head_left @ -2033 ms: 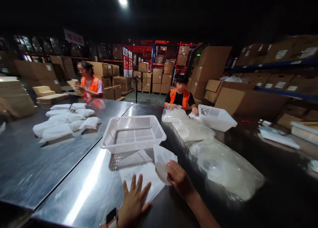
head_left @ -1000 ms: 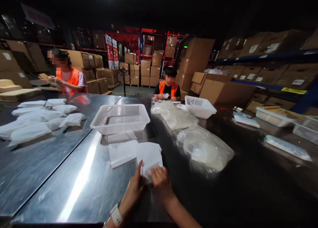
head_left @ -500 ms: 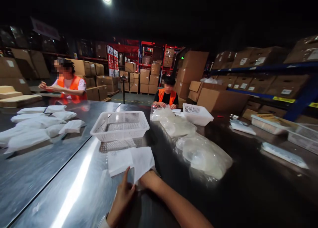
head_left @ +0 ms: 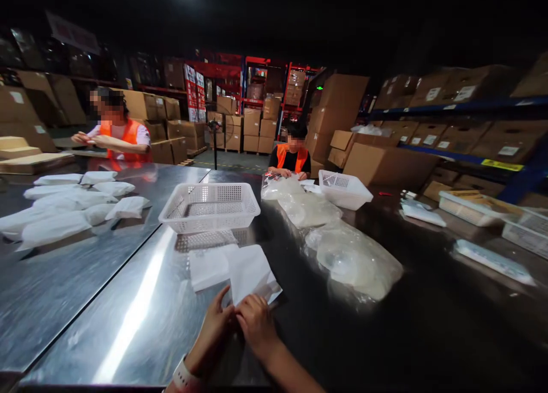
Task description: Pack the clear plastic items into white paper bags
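Observation:
A thin white bag (head_left: pixel 252 270) lies at the table's near middle, its right corner folded and creased. At its near edge, my right hand (head_left: pixel 258 323) is closed with the fingertips on the bag. Beside it, my left hand (head_left: pixel 214 327) pinches the same edge near its thumb, the index finger raised. The two hands almost touch, and the exact grip between them is partly hidden. Left of the bag sits a flat white stack (head_left: pixel 209 268), partly overlapped by it. A white perforated basket (head_left: pixel 209 224) stands just beyond.
Filled white pouches (head_left: pixel 64 210) lie at the left. Clear plastic bags of pale round items (head_left: pixel 355 259) stretch across the right. A second white basket (head_left: pixel 349 196) stands farther back. Two people in orange vests (head_left: pixel 126 136) sit around the metal table (head_left: pixel 107 301). Shelved cartons (head_left: pixel 436 90) line the right.
My right hand has drawn back from under the white bag to its near edge, beside my left hand. The bag now lies flatter. The view has tilted slightly down.

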Action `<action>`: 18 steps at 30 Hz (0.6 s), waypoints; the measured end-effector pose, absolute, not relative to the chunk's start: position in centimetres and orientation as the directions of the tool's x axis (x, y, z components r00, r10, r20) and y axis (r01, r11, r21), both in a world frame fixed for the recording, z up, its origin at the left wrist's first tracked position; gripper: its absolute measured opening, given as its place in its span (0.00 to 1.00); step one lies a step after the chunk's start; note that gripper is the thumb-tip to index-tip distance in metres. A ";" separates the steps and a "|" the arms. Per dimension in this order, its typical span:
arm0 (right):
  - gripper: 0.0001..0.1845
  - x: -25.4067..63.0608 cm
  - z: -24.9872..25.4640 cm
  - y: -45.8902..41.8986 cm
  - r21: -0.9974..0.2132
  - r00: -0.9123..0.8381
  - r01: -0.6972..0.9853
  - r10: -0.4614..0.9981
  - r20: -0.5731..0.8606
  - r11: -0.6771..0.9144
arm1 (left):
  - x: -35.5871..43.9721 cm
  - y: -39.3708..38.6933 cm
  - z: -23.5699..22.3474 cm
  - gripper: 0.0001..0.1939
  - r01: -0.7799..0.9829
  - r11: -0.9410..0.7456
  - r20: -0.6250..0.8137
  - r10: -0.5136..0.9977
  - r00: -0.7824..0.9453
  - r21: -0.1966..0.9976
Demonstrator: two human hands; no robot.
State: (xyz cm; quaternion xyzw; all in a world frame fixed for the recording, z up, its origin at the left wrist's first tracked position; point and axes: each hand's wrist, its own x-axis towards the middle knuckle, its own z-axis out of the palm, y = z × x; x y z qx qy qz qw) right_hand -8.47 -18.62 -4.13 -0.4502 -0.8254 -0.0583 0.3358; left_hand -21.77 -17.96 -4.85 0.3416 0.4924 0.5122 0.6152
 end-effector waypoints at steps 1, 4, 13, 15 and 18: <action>0.06 -8.6 -4.2 -18.5 -0.195 -0.368 0.785 0.696 0.616 0.588 | -21.7 -17.9 -4.5 0.51 -0.318 0.242 -0.259 0.966 -0.012 0.917; 0.08 -8.8 -4.7 -18.3 -0.151 -0.376 0.792 0.668 0.642 0.591 | -21.6 -18.1 -3.5 0.54 -0.385 0.250 -0.273 0.962 -0.007 0.889; 0.11 -8.4 -4.2 -18.7 -0.617 -0.205 0.521 0.789 0.580 0.589 | -21.0 -19.4 -2.2 0.56 -0.250 0.145 -0.176 0.979 -0.105 0.957; 0.14 -6.7 -3.2 -18.6 -0.764 -0.051 0.314 0.814 0.579 0.564 | -21.0 -19.9 -1.9 0.53 -0.205 0.140 -0.166 0.979 -0.117 0.969; 0.18 0.2 -1.4 -19.3 -0.835 0.149 0.179 0.824 0.546 0.521 | -21.0 -20.8 -1.7 0.50 -0.135 0.134 -0.153 0.979 -0.136 0.982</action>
